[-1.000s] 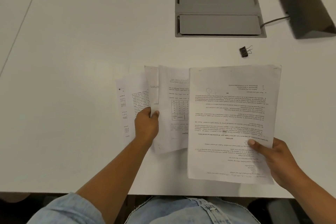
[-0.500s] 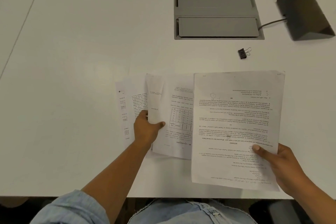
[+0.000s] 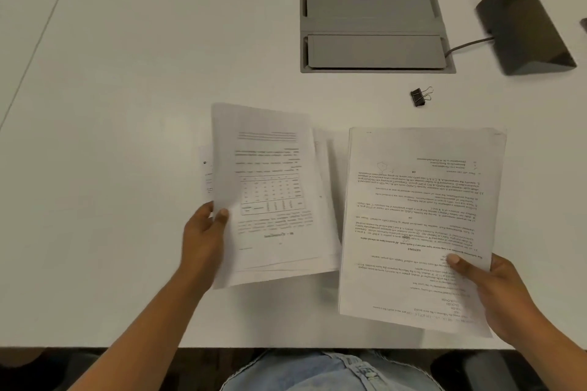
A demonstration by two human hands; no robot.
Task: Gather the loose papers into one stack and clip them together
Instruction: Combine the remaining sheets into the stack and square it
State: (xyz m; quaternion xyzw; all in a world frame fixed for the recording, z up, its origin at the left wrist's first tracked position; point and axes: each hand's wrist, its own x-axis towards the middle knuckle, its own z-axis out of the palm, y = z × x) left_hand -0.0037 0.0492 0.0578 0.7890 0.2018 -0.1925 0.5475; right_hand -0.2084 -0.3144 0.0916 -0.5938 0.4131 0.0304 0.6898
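Head view: your left hand (image 3: 205, 228) is pinching the table-printed sheets (image 3: 270, 194) by their edge, lifting them off the counter (image 3: 127, 73); your right hand (image 3: 486, 282) is gripping the text pages (image 3: 422, 216), probably for merging; the binder clip (image 3: 421, 96) is waiting beyond.
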